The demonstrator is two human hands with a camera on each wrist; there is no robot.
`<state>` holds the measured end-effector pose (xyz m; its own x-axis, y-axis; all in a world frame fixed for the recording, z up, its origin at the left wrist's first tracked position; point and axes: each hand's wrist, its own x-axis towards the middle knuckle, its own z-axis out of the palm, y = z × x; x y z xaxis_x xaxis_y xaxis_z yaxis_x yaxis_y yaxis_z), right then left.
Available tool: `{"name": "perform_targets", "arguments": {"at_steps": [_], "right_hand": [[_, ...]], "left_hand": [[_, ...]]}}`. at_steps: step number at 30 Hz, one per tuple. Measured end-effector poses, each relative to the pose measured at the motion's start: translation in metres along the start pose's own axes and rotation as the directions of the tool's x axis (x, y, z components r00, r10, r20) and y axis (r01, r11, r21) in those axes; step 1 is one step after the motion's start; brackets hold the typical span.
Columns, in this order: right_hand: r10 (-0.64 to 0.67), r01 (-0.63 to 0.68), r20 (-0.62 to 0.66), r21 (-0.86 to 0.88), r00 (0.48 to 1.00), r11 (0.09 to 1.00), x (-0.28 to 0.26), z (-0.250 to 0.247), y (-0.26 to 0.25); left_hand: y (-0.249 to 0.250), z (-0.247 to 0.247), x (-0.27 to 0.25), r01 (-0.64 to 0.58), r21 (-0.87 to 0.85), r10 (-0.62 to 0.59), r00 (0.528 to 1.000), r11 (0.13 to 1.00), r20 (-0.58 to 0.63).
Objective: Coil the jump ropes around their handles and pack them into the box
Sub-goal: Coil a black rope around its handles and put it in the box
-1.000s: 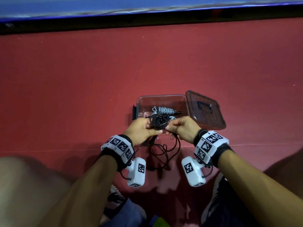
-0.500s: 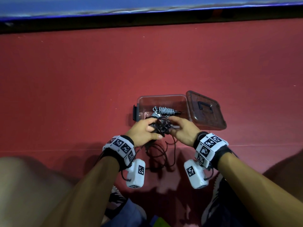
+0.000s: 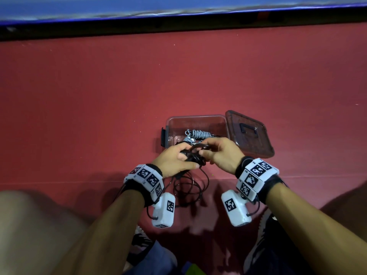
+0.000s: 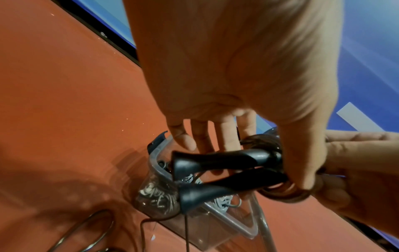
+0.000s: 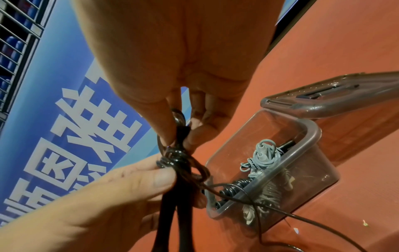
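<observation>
The red floor (image 3: 99, 96) fills most of the head view, with a blue banner (image 3: 178, 8) along the top edge and the person's knees and shoes at the bottom. Just above centre sits the clear box (image 3: 196, 121), its lid (image 3: 250, 133) lying open to its right so the mouth stays free for packing; inside it lies a grey jump rope (image 3: 198, 133) already wound on its handles, and the right wrist view shows what looks like a dark coil beside it. In front of the box's near wall, at centre frame, the left hand (image 3: 174, 159) grips the two black handles (image 4: 215, 160) held side by side, thumb clamping the first turns so they cannot slip. The right hand (image 3: 222, 153) pinches the black rope (image 3: 188, 187) at the handle tops, likely feeding the next turn. Most of that rope lies in loose loops on the floor below the hands, so winding seems barely begun; those overlapping loops could tangle or snag the wrist cameras.
</observation>
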<state>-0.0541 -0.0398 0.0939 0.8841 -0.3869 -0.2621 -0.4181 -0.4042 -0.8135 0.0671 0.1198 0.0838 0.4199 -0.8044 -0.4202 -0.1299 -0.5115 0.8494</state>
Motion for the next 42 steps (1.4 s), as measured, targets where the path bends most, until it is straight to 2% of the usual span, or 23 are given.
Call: {"name": "perform_targets", "arguments": {"at_steps": [4,8,17,24,27,31,37,42], "right_hand": [[-0.017,0.013,-0.062,-0.052,0.998,0.999,0.002,-0.006,0.000],[-0.028,0.015,-0.114,-0.114,0.993,0.993,0.001,-0.008,-0.001],[-0.058,0.031,-0.203,-0.136,0.977,0.990,0.000,-0.013,-0.004],[-0.108,0.068,-0.200,-0.197,0.974,0.978,-0.004,-0.012,-0.010],[-0.129,0.092,-0.175,-0.207,0.976,0.974,-0.004,-0.010,-0.012],[-0.128,0.088,-0.193,-0.203,0.973,0.975,-0.004,-0.011,-0.013],[-0.107,0.063,-0.225,-0.195,0.969,0.979,-0.002,-0.012,-0.013],[-0.090,0.040,-0.266,-0.189,0.960,0.981,0.000,-0.014,-0.011]], "left_hand": [[0.000,0.002,-0.002,0.038,0.037,-0.037,0.999,0.999,-0.029],[-0.007,0.004,0.003,0.058,0.172,-0.046,0.996,0.983,-0.073],[-0.013,-0.001,0.007,0.105,0.233,-0.108,0.994,0.967,0.003],[-0.018,0.003,0.009,0.183,0.239,-0.201,0.978,0.953,0.052],[-0.012,0.004,0.004,0.156,0.126,-0.162,0.986,0.980,0.040],[-0.009,0.004,0.002,0.125,0.084,-0.125,0.992,0.989,-0.006],[-0.018,0.004,0.007,0.143,0.161,-0.152,0.987,0.977,0.050],[-0.010,0.001,0.005,0.143,0.199,-0.151,0.988,0.970,0.023]]}}
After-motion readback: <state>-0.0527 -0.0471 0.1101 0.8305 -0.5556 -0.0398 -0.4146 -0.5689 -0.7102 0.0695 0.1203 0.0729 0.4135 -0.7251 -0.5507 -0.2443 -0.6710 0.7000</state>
